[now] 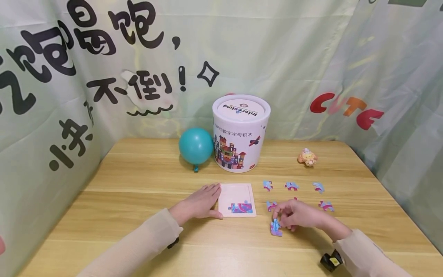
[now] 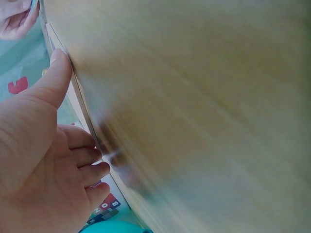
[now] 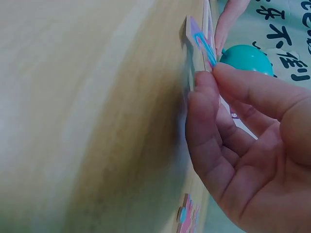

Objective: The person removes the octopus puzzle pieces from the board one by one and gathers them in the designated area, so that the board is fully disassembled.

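Observation:
My left hand rests at the left side of a pale pink square puzzle tray, fingertips at its upper left corner and thumb at the lower left. In the left wrist view the thumb lies along the tray's edge. Joined blue-purple puzzle pieces lie in the tray's lower right corner. To the right of the tray my right hand pinches another puzzle piece between thumb and fingers. This piece stands tilted over the table in the right wrist view.
Several loose puzzle pieces, including a top-row one and a right-hand one, lie beyond and around the right hand. Behind stand a teal balloon and a white bucket. A small figurine sits at the back right.

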`<move>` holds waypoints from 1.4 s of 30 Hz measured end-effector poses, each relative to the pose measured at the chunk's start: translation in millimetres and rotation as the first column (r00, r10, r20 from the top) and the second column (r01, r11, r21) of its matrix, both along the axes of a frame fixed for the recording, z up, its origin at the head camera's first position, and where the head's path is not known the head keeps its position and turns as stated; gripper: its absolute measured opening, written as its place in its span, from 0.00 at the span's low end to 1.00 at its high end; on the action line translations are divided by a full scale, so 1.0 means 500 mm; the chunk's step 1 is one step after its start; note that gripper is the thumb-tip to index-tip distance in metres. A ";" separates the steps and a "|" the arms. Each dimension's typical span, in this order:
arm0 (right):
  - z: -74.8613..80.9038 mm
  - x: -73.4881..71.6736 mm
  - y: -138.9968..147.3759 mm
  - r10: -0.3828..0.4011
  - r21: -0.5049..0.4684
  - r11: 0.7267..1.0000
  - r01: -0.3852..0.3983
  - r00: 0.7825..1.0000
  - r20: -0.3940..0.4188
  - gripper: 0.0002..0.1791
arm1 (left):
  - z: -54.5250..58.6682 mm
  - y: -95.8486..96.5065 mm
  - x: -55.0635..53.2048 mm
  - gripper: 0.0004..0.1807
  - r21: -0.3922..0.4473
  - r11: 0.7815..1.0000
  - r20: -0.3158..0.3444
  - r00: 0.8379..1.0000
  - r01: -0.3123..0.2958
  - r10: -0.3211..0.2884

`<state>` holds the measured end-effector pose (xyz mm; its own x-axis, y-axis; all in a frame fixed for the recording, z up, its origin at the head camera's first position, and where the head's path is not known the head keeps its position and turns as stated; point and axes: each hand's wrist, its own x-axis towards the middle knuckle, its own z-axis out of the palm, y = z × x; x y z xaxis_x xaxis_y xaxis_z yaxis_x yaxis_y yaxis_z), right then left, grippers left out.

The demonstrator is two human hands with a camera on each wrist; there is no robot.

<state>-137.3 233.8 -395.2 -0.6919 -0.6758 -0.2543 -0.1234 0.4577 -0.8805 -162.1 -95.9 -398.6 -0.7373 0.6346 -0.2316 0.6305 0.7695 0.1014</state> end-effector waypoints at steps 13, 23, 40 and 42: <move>0.002 0.007 0.005 0.047 0.031 0.998 -0.046 0.998 -0.039 0.06 | -0.001 0.001 -0.001 0.48 0.000 1.000 0.001 1.000 -0.002 0.002; 0.005 0.007 0.003 0.045 0.032 0.999 -0.044 0.998 -0.036 0.05 | 0.004 0.001 0.001 0.48 -0.001 1.000 -0.003 1.000 0.002 -0.002; 0.017 -0.035 -0.107 -0.026 0.026 0.999 0.035 0.959 -0.282 0.06 | 0.004 0.000 0.003 0.48 0.015 1.000 0.015 1.000 -0.009 0.009; 0.015 -0.040 -0.125 -0.022 0.024 0.999 0.031 0.959 -0.284 0.07 | 0.004 0.001 0.003 0.48 0.014 1.000 0.018 1.000 -0.012 0.012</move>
